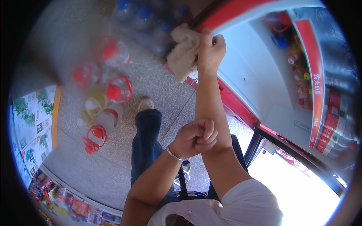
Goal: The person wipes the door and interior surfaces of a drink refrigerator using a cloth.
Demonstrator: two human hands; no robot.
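Observation:
My right hand point(211, 53) is stretched out at the upper middle, its fingers closed on a beige cloth point(185, 50). The cloth hangs against the red and white edge of a display refrigerator point(240, 14). Lower down, my left hand point(195, 138) is half curled in front of my right forearm, with a silver bracelet at the wrist and nothing visible in it. The refrigerator's white inner wall point(246, 70) lies to the right of my right hand. Behind a red shelf strip point(314, 82) with printed writing stand bottles with red labels point(329, 128).
Large red-capped bottles point(114, 90) and a yellow-liquid bottle point(96, 104) stand on the speckled floor point(84, 166) to the left. Blue-capped bottles point(144, 19) are grouped at the top. Packaged snacks point(80, 207) line the lower left, below a printed box point(35, 121).

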